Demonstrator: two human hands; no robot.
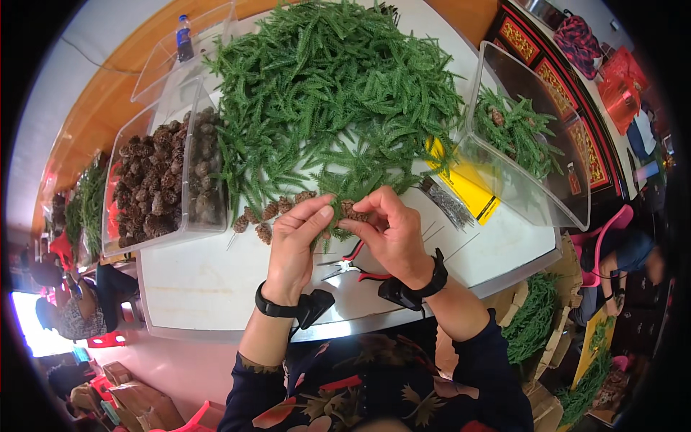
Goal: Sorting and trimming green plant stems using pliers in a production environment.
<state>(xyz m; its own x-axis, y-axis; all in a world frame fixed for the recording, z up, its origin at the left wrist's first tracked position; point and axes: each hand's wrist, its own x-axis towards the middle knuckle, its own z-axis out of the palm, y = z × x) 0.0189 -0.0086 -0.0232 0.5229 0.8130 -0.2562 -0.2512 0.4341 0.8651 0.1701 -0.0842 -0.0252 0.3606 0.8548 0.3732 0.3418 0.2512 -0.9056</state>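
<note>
Both hands meet over the near middle of the white table [209,288]. My left hand [299,234] is closed, thumb against fingers, on a green artificial pine sprig [336,209]. Between the thumb and fingers of my right hand [392,234] is a brown pine cone [353,210], touching the sprig. Just below them lie pliers [345,266] with red and black handles, jaws to the left. Several loose pine cones [270,210] rest beside my left hand. A bundle of thin wires [446,204] lies to the right of my right hand.
A big heap of green sprigs [324,79] covers the far table. At left stands a clear bin [147,241] of pine cones; at right, another clear bin [518,194] holds sprigs with cones. A yellow packet [461,189] lies beside the wires. Cardboard boxes with greenery [533,317] stand right of the table.
</note>
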